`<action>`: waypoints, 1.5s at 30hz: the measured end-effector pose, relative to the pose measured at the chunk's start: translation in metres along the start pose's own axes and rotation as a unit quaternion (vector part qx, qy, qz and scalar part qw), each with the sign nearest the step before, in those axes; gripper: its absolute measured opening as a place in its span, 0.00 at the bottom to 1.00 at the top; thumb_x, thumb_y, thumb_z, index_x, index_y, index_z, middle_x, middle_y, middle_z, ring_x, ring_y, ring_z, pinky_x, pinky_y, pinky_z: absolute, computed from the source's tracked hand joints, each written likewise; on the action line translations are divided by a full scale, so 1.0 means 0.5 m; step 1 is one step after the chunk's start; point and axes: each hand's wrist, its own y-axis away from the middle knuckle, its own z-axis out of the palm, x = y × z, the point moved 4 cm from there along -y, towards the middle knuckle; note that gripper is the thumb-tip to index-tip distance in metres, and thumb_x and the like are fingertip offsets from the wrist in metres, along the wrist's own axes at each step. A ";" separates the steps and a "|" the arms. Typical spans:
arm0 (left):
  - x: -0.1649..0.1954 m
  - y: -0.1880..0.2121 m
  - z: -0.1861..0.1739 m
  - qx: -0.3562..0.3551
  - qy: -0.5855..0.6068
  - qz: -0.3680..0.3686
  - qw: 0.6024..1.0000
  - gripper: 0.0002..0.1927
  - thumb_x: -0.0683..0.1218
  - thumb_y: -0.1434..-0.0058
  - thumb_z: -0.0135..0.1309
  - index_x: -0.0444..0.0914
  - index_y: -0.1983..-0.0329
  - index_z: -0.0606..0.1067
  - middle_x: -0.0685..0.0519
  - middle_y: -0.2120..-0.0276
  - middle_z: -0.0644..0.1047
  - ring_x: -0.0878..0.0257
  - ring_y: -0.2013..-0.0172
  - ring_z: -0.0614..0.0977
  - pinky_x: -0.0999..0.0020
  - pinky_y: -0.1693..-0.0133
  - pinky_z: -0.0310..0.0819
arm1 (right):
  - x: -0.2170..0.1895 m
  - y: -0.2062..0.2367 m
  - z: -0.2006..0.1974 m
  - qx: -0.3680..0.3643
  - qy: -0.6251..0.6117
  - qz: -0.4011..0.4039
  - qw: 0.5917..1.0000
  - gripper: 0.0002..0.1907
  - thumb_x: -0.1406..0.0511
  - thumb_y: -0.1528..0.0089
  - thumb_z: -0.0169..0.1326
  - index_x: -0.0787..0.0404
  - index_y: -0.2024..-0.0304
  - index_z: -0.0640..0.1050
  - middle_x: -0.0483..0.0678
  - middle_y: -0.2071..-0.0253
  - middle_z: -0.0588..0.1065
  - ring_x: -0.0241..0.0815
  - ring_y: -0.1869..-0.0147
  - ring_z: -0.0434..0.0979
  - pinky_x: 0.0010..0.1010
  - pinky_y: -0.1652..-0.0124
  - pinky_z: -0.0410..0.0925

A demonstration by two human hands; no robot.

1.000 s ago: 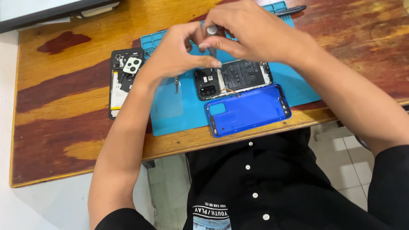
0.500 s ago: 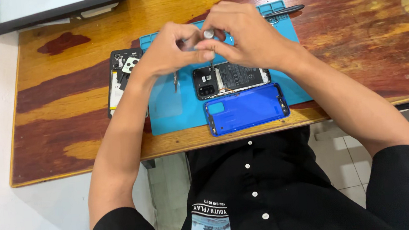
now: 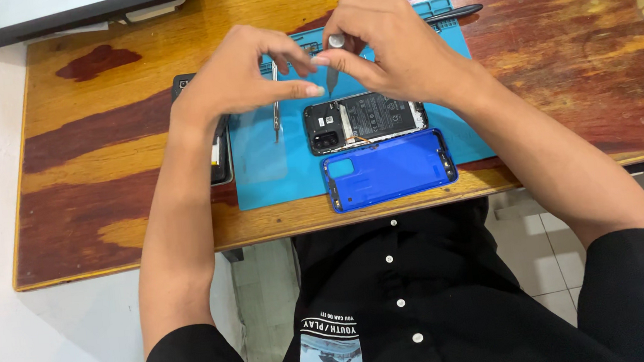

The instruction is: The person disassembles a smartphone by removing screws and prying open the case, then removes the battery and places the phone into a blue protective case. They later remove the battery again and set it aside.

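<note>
My right hand point(image 3: 392, 50) holds a small screwdriver point(image 3: 333, 63) with a silver cap, upright above the blue work mat point(image 3: 275, 173). My left hand point(image 3: 239, 76) meets it, thumb and forefinger pinched at the lower shaft near the tip. Just below the hands lies an opened black phone point(image 3: 367, 119) with its battery and boards showing. Its blue back cover point(image 3: 391, 169) lies flat in front of it, at the mat's near edge. Whether a screw sits on the tip is too small to tell.
Metal tweezers point(image 3: 275, 111) lie on the mat under my left hand. A second opened phone point(image 3: 219, 155) is partly hidden by my left wrist. A black pen-like tool point(image 3: 451, 14) rests at the mat's far edge. A dark-framed screen point(image 3: 89, 7) stands at the table's back left.
Both hands have stayed together over the opened phone. Only the fingers around the screwdriver have shifted slightly.
</note>
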 end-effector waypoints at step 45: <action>-0.024 -0.001 0.032 -0.055 -0.047 -0.120 0.990 0.09 0.44 0.48 0.70 0.38 0.65 0.86 0.46 0.72 0.83 0.59 0.74 0.83 0.65 0.68 0.75 | 0.017 -0.002 0.066 0.065 -0.043 0.020 0.997 0.10 0.67 0.28 0.64 0.69 0.55 0.77 0.52 0.60 0.77 0.42 0.59 0.83 0.28 0.60 0.77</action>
